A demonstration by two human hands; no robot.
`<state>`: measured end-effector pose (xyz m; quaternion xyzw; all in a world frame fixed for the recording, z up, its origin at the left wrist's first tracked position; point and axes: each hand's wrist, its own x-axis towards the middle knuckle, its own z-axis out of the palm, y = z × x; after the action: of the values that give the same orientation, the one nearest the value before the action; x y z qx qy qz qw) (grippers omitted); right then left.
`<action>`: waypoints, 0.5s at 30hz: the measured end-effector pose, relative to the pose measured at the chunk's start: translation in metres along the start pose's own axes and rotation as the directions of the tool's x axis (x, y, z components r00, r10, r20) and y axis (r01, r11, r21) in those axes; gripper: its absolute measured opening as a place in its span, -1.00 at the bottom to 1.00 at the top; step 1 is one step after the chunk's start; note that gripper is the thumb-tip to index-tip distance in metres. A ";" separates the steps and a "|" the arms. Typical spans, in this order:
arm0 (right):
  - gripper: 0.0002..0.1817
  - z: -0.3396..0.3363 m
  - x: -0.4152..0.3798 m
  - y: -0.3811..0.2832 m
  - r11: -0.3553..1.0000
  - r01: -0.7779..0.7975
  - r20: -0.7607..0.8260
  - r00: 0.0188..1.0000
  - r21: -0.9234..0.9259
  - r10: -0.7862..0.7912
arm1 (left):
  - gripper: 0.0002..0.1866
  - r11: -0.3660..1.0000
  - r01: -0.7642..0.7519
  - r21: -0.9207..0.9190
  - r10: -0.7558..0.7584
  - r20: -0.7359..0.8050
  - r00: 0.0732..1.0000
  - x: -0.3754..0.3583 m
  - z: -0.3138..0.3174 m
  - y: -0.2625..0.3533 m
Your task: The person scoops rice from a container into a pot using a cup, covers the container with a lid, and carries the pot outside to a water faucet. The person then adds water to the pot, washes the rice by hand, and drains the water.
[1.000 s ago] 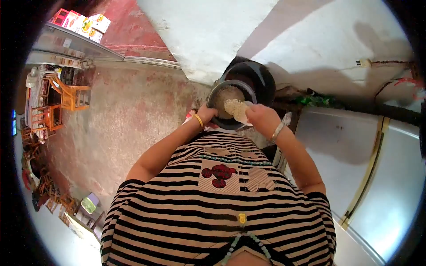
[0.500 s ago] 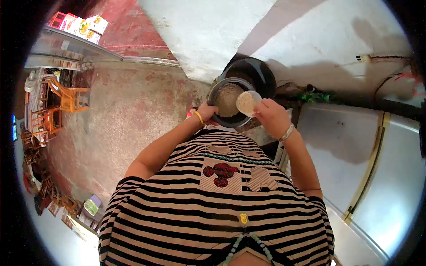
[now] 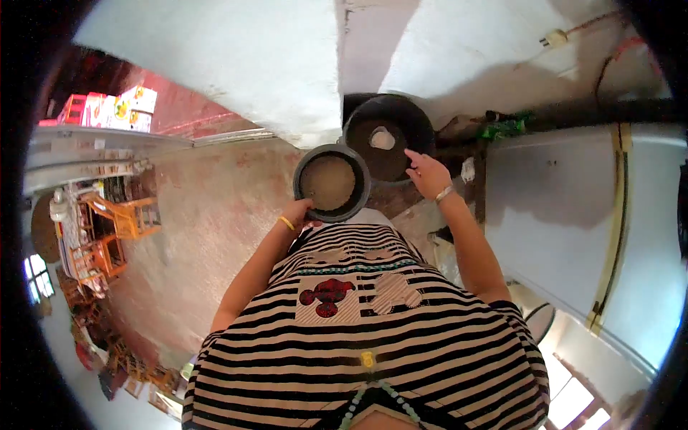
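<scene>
My left hand (image 3: 301, 212) grips the rim of a dark round pot (image 3: 299, 166), thumb over the edge. Brownish, grain-like stuff (image 3: 328, 183) covers the bottom of the pot; its exact kind cannot be told. To the right, my right hand (image 3: 430, 175) is over the near right rim of a large black bucket (image 3: 421, 122). Its fingers are apart, the index finger stretched out, and nothing is in them. Inside the bucket a small whitish cup (image 3: 382, 138) lies on a brown layer (image 3: 387, 163), clear of my fingers.
A white wall corner (image 3: 337, 107) rises behind the bucket. On the right stands a large pale cabinet or freezer (image 3: 552, 208), with a green bundle (image 3: 505, 127) and a plug on a cord (image 3: 555, 39) beyond. Wooden chairs (image 3: 129, 211) and printed boxes (image 3: 132, 107) are at left.
My right hand has let go of the cup, which now lies in the bucket. My left hand has moved the pot left, away from above the bucket, uncovering more of it.
</scene>
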<state>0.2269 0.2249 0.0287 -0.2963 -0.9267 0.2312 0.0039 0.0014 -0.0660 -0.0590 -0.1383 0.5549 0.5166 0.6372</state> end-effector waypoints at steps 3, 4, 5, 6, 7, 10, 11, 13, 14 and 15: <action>-0.71 0.019 -0.037 0.017 0.993 -0.095 0.042 0.995 0.063 0.093 | -0.68 1.000 0.011 0.016 -0.009 -0.130 0.991 -0.031 0.013 0.020; -0.73 0.028 -0.053 0.025 0.989 -0.127 0.046 0.991 0.071 0.124 | -0.70 0.999 -0.012 -0.031 0.008 -0.128 0.992 -0.025 0.005 0.016; -0.76 0.050 -0.073 0.046 0.978 -0.194 0.080 0.979 0.078 0.188 | -0.71 0.996 -0.034 -0.079 0.024 -0.126 0.992 -0.013 -0.011 0.011; -0.78 0.085 -0.098 0.078 0.962 -0.261 0.114 0.961 0.084 0.251 | -0.72 0.991 -0.055 -0.126 0.039 -0.122 0.992 -0.006 -0.018 0.009; -0.79 0.114 -0.126 0.106 0.939 -0.332 0.147 0.937 0.088 0.317 | -0.76 0.994 -0.038 -0.106 0.017 -0.197 0.980 -0.020 -0.006 0.019; -0.78 0.162 -0.242 0.172 0.403 -0.724 0.494 0.682 0.559 0.540 | -0.72 0.965 -0.133 0.224 0.159 -0.104 0.982 -0.038 -0.020 0.028; -0.74 0.181 -0.289 0.201 0.087 -0.733 0.633 0.635 0.675 0.442 | -0.71 0.846 -0.274 0.458 0.274 0.069 0.959 -0.046 -0.032 0.028; -0.68 0.201 -0.383 0.229 -0.452 -0.157 0.478 0.322 0.878 0.818 | -0.72 0.984 -0.100 0.145 0.087 0.094 0.992 -0.007 -0.052 0.031; -0.64 0.207 -0.431 0.225 -0.488 0.269 0.483 0.090 0.830 0.871 | -0.73 1.000 0.009 -0.009 -0.008 0.106 0.994 0.011 -0.060 0.033; -0.60 0.196 -0.478 0.221 -0.232 0.416 0.236 0.042 0.880 0.971 | -0.76 0.993 0.103 0.061 -0.095 -0.128 0.987 0.043 -0.096 0.034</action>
<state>0.7136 0.0371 -0.1797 -0.6225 -0.0093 0.5182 0.5864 -0.0866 -0.1018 -0.1152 -0.1761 0.6035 0.4554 0.6304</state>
